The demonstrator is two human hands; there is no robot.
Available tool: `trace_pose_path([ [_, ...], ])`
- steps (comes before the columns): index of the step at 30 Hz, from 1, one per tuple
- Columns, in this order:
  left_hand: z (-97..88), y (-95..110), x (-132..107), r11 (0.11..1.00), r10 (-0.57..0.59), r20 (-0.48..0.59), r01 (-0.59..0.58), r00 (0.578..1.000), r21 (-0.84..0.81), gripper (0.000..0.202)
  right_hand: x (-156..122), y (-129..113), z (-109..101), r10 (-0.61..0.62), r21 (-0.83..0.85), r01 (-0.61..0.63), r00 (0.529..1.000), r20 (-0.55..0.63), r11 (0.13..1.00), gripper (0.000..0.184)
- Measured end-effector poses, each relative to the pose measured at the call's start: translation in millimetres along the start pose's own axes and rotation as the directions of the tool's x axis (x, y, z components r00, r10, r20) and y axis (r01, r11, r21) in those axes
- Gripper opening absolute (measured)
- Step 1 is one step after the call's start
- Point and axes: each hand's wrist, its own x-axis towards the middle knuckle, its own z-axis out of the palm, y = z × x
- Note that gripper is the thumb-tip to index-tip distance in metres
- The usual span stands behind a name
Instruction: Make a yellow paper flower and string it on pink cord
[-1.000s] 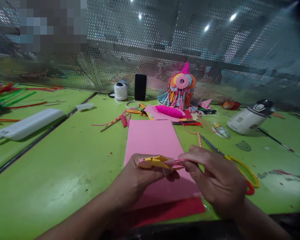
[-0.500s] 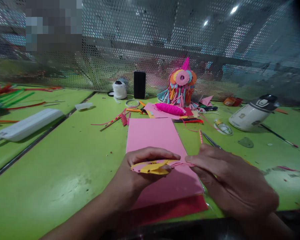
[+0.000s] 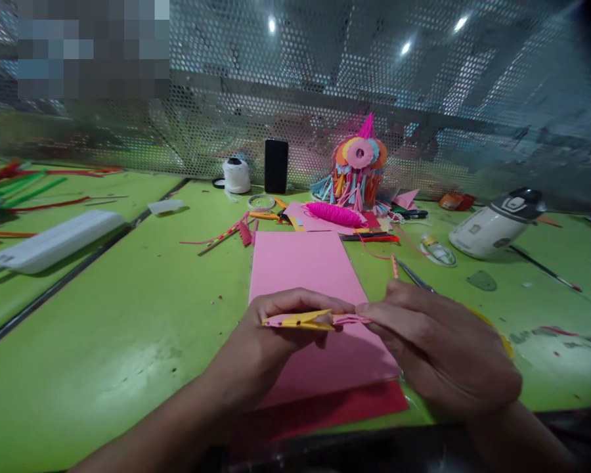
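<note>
My left hand [image 3: 276, 335] is closed round a folded yellow and pink paper piece [image 3: 295, 320] with small dark spots, seen nearly edge-on. From its right side run narrow pink paper strips [image 3: 347, 319]. The fingertips of my right hand [image 3: 438, 348] pinch the far end of these strips, close beside the left fingertips. Both hands are above a pink paper sheet [image 3: 300, 263], which lies on a red sheet [image 3: 335, 410] on the green table. Just beyond my right hand are scissors [image 3: 414, 274], partly hidden by it, and a small pink strip [image 3: 394, 266].
At the back stand a tasselled paper ornament [image 3: 359, 157], a black phone [image 3: 276, 165] and a white thread spool [image 3: 236, 176]. Magenta yarn [image 3: 335, 215] lies before them. A white bottle [image 3: 492, 226] leans at right; a white power strip [image 3: 59, 240] lies left.
My right hand has moved a little left, closer to my left hand. The yellow and pink paper has tilted flatter and now shows a thinner edge.
</note>
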Motion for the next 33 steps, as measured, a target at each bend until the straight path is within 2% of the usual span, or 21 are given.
trace_pose_path([
  [11, 1.7, 5.9, -2.7, 0.998, -0.055, -0.035, 0.055, 0.998, -0.003, 0.016, 2.5, 0.2, -3.9, -0.090, -0.054, 0.089, 0.996, -0.020, 0.995, 0.020],
  [22, 0.7, 4.3, -2.4, 0.998, -0.066, 0.011, 0.066, 0.998, -0.013, 0.015, 0.9, 2.4, 2.0, -0.088, -0.036, 0.086, 0.996, -0.033, 0.996, 0.019],
  [33, 0.6, 5.7, -1.4, 0.998, -0.067, -0.015, 0.067, 0.998, 0.004, 0.015, -5.8, 4.4, 8.9, -0.101, -0.073, 0.098, 0.994, -0.031, 0.992, 0.028],
])
